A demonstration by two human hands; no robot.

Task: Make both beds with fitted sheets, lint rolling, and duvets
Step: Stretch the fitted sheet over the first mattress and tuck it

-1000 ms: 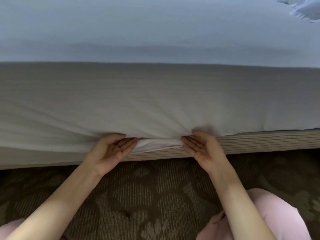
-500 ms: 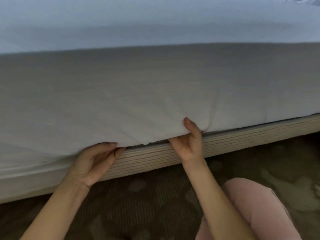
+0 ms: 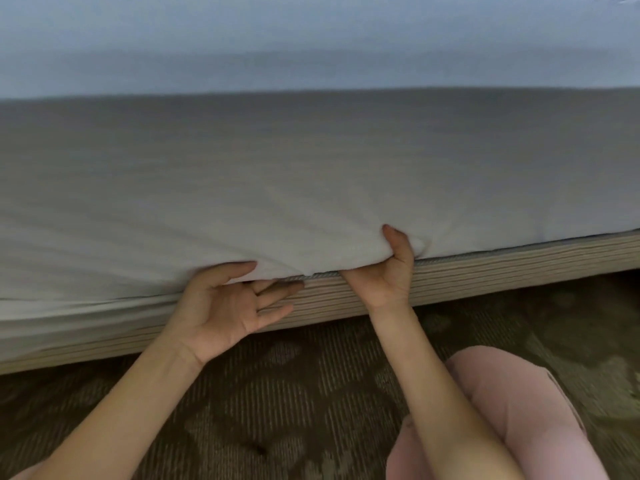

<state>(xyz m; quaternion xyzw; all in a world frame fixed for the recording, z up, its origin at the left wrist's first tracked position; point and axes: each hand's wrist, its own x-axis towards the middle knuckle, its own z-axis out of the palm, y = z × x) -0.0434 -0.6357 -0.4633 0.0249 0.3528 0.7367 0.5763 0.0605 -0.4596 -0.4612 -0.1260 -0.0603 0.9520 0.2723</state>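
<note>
No readable text — no labels, brands, numbers.

Dim, soft light from above; shadowed below; slight motion blur; wide-angle bowing at edges.

The bed (image 3: 502, 268) stands on patterned brown carpet (image 3: 277, 393), its ribbed beige base showing below a white fitted sheet (image 3: 311, 168) covering top and side, wrinkled at lower left.
</note>
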